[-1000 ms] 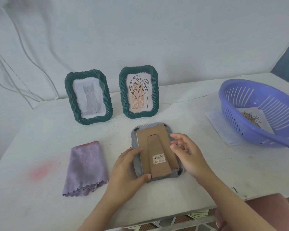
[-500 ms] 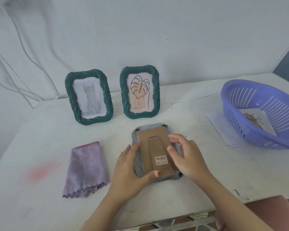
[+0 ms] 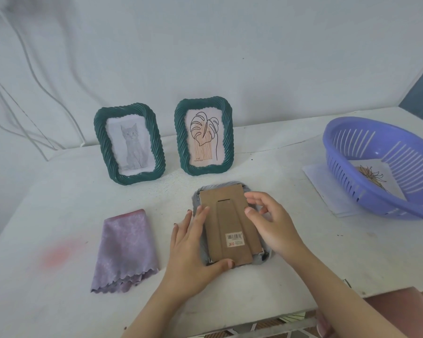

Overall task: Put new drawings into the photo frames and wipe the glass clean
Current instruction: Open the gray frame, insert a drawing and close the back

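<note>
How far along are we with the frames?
The cat frame and leaf frame stand upright with drawings in. The left hand steadies the face-down frame while the right hand works its cardboard back. Left: wiping, since the purple cloth lies folded aside; a drawing shows at the basket.

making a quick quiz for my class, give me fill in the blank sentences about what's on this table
1. The left standing frame holds a drawing of a ____.
2. The grey frame between the left hand and the right hand lies face ____, cardboard back up.
3. The folded cloth lies to the ____ of the left hand.
4. The purple basket stands to the ____ of the grey frame.

Missing words: cat; down; left; right
</note>
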The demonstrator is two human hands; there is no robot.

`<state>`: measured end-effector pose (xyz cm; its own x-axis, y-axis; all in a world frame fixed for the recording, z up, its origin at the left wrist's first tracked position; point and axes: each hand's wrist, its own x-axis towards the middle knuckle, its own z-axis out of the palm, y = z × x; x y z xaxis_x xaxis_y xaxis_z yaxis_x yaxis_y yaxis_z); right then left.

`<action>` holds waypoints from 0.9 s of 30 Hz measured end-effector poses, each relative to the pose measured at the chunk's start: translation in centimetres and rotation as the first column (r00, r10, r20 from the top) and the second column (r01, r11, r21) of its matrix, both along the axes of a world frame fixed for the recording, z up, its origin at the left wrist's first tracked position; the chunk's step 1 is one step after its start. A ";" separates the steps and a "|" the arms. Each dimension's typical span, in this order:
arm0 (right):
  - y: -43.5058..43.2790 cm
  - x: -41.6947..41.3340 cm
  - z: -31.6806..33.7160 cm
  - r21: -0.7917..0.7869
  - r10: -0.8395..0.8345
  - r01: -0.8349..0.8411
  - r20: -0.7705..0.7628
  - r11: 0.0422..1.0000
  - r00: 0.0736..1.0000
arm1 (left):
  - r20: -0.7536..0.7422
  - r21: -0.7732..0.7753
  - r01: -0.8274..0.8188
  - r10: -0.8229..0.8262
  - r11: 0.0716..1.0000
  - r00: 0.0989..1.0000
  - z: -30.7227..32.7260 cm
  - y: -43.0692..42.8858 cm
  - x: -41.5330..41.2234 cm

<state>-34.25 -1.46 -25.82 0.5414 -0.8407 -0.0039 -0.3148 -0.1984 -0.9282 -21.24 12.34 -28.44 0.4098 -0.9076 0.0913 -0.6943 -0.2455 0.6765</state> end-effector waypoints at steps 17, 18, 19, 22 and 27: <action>-0.9 -1.7 0.8 0.134 -0.099 0.064 0.275 0.989 0.956 | 0.055 0.001 0.009 -0.009 1.000 0.998 -0.7 0.2 0.2; -1.4 -2.1 0.9 0.142 -0.147 0.109 0.291 0.984 0.945 | 0.079 0.009 0.010 -0.011 1.000 0.997 -0.8 0.1 0.2; -2.0 -2.6 1.0 0.144 -0.179 0.142 0.293 0.979 0.939 | 0.098 0.011 0.009 -0.010 1.000 0.995 -0.9 0.1 0.2; -3.9 -4.3 1.1 0.127 -0.234 0.208 0.253 0.970 0.939 | 0.122 -0.001 0.003 -0.002 1.000 0.993 -1.1 0.1 0.2; -6.3 -7.2 0.6 0.055 -0.249 0.245 0.075 0.968 0.966 | 0.132 0.003 0.000 0.000 1.000 0.991 -1.3 0.0 0.2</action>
